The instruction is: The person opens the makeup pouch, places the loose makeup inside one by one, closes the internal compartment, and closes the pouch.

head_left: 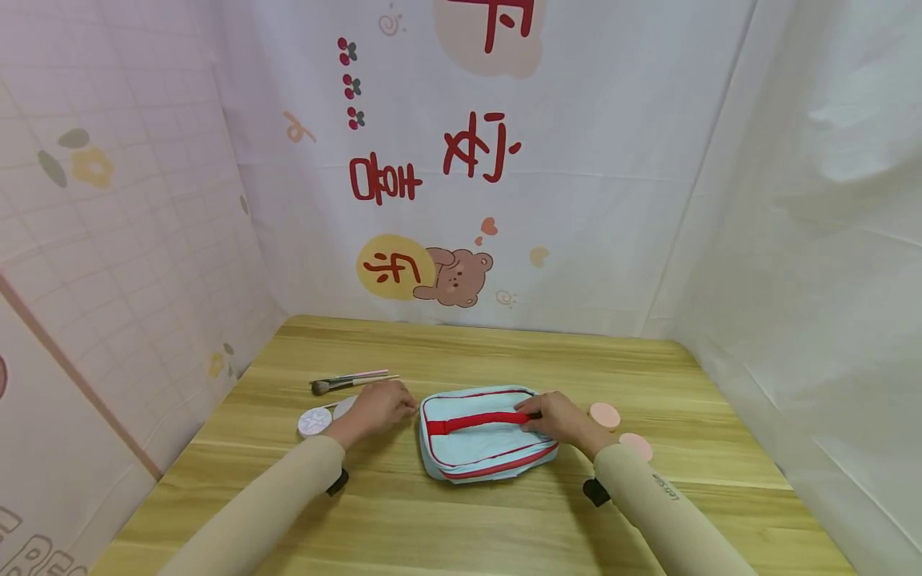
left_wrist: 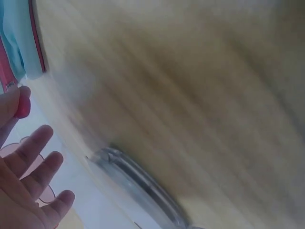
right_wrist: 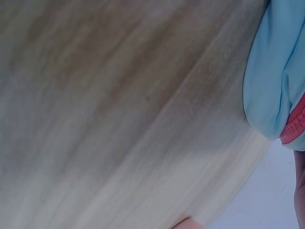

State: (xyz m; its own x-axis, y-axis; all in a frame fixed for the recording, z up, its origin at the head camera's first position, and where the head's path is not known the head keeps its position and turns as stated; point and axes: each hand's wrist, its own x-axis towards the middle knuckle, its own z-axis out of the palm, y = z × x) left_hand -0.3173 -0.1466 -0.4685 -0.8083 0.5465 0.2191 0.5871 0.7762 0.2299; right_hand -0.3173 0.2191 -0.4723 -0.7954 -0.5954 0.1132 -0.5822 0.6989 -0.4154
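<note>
A light blue zippered bag (head_left: 471,444) with red piping and a red top handle (head_left: 486,420) lies on the wooden table between the hands. At its left end is my left hand (head_left: 376,410). The left wrist view shows this hand's thumb and index finger pinching a red zipper pull (left_wrist: 23,107), the other fingers spread apart. My right hand (head_left: 560,418) grips the bag's right end, its fingers and thumb at the handle's end. In the right wrist view the bag (right_wrist: 269,81) hides most of that hand.
Makeup brushes (head_left: 353,384) lie at the back left. Beside the left hand sit a round white case with a star pattern (head_left: 314,422) and another round case (head_left: 344,406), partly hidden. Right of the right hand are two round pink items (head_left: 604,416). Printed cloth walls (head_left: 591,240) surround the table.
</note>
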